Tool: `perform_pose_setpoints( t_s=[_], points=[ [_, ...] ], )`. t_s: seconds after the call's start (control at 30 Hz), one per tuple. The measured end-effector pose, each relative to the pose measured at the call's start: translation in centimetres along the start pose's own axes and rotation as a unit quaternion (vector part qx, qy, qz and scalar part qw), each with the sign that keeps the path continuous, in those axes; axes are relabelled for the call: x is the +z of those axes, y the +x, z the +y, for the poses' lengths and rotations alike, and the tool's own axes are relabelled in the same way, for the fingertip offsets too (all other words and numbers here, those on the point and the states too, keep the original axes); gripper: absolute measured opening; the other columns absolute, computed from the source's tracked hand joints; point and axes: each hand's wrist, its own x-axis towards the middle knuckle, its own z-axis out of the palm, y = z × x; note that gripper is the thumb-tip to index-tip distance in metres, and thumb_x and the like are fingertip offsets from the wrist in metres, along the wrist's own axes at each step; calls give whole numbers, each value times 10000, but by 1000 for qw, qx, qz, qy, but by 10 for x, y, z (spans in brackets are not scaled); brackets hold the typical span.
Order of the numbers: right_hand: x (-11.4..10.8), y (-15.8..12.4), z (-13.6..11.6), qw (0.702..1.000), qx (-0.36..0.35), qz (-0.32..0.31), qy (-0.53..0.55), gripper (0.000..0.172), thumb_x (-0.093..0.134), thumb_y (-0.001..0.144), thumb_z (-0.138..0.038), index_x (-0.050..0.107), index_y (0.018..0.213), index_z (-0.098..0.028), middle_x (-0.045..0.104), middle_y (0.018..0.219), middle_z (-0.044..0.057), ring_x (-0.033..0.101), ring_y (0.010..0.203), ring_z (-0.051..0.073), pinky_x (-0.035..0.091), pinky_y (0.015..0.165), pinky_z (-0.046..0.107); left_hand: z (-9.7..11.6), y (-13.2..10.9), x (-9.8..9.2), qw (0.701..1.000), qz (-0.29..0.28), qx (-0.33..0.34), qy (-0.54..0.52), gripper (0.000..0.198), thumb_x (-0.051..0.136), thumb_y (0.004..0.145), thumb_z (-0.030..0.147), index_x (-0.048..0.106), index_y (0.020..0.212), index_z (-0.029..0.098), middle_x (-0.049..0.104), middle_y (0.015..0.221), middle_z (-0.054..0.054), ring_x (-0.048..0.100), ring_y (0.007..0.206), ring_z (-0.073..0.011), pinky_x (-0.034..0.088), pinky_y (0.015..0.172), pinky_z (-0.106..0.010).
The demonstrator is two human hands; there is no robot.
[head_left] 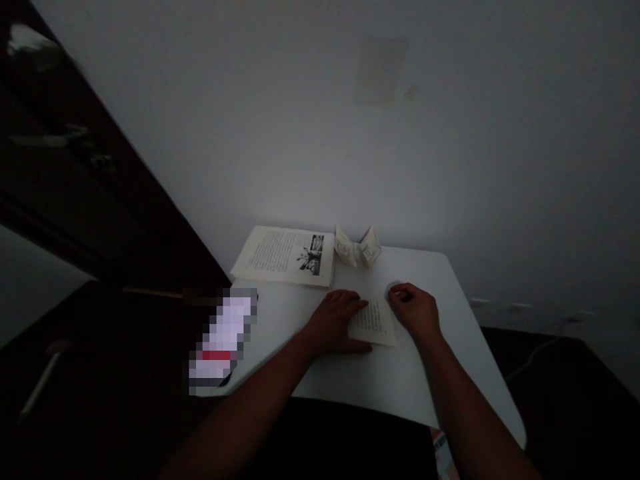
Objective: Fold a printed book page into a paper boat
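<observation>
The left hand is lying just left of the frame's centre, its forearm reaching up from the lower left. The palm is facing down and the fingers are spread flat. They are pressing on the left edge of a printed sheet, so the hand is gripping nothing. To the right, the right hand is coming in from the lower right edge. Its fingers are curling inward, with the knuckles raised, at the sheet's upper right corner. Whether those fingers are pinching the paper or only resting on it is not clear in the dim light.

The sheet is lying between the two hands, slightly below the middle of the frame. It is pale and covered with lines of small dark print, and it is sitting tilted on the table.

A white table with rounded corners is carrying everything. At its left edge a phone is glowing, blurred out. Above it, toward the centre, an open book is showing text and a dark illustration. Just right of the book, two folded paper shapes are standing against the wall. A plain grey wall is filling the upper frame, and a dark door is occupying the upper left. A pale cable is trailing across the dark floor at the right.
</observation>
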Motion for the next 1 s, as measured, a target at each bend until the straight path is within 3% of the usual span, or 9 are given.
perform_pose_setpoints(
  t_s=[0.17, 0.37, 0.67, 0.9, 1.0],
  points=[
    [1, 1, 4, 1000, -11, 2, 18, 227, 560, 700, -402, 673, 787, -225, 661, 651, -1, 606, 622, 164, 421, 584, 239, -4, 0, 0, 1000, -6, 0, -9, 774, 673, 610, 563, 456, 1260, 203, 485, 1237, -109, 410, 1165, -266, 283, 1011, -428],
    [1, 1, 6, 999, -17, 3, 38, 243, 562, 704, -407, 672, 786, -206, 651, 631, 10, 591, 593, 160, 421, 573, 236, -5, 0, -1, 999, 18, -11, -42, 639, 659, 667, 499, 499, 1211, 205, 528, 1203, -103, 448, 1133, -250, 305, 998, -429],
    [0, 1, 6, 996, -18, 8, 83, 262, 567, 708, -410, 671, 782, -181, 620, 588, 10, 562, 544, 150, 411, 547, 234, -8, 0, 3, 994, 46, -33, -88, 574, 700, 643, 495, 576, 1125, 210, 559, 1159, -83, 484, 1099, -219, 358, 978, -395],
    [2, 1, 8, 996, -26, 12, 83, 258, 563, 710, -403, 673, 774, -179, 624, 592, 13, 558, 543, 149, 411, 554, 234, -9, 3, 4, 984, 89, -85, -129, 230, 534, 833, 346, 647, 944, 179, 623, 1026, -62, 549, 989, -166, 413, 921, -335],
    [2, 1, 8, 996, -29, 10, 87, 264, 570, 709, -411, 672, 775, -176, 618, 585, 12, 554, 536, 146, 413, 546, 235, -11, 5, 3, 980, 100, -92, -145, 193, 500, 849, 281, 653, 837, 164, 642, 954, -55, 573, 915, -155, 431, 870, -310]
  ],
)
